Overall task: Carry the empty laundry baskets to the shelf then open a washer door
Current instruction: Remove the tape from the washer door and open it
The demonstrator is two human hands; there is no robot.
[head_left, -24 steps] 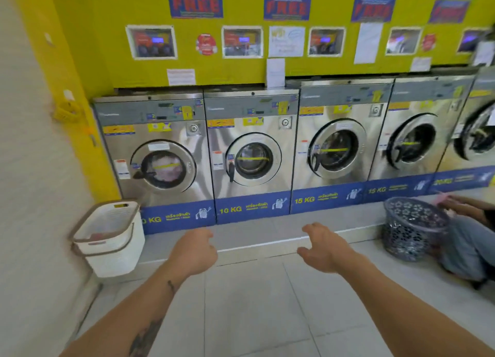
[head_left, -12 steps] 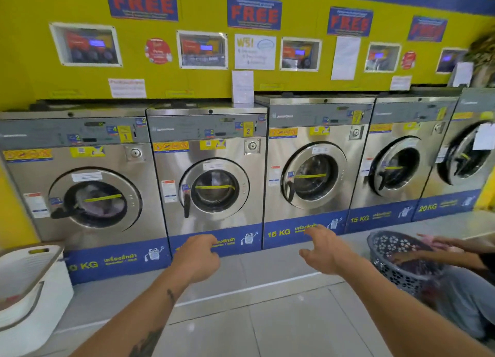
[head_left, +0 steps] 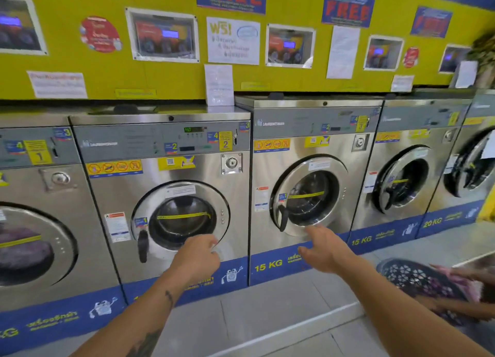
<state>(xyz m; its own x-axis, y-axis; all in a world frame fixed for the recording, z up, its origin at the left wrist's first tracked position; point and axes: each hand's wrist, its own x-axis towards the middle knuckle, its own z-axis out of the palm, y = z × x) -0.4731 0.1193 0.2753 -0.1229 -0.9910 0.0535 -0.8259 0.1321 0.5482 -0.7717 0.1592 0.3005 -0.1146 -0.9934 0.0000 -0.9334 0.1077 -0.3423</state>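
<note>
A row of steel front-load washers stands on a raised step. Washer number 2 (head_left: 171,196) is straight ahead with its round door (head_left: 180,220) closed and a black handle (head_left: 142,245) on the door's left side. My left hand (head_left: 197,257) hovers at the door's lower right rim, fingers loosely curled, holding nothing. My right hand (head_left: 325,249) reaches toward the lower edge of the 15 KG washer's door (head_left: 308,196), fingers spread, empty. That door also looks closed. No laundry basket is in my hands.
A dark perforated basket (head_left: 417,281) sits on the floor at lower right, with another person's hands (head_left: 466,276) at it. The leftmost washer (head_left: 32,236) holds laundry. More washers (head_left: 401,180) continue right. A raised step edge (head_left: 294,327) runs before the machines.
I have moved closer to the washers and turned right; the white basket at left has left the view. Both hands have advanced toward the doors of washer 2 and the 15 KG washer.
</note>
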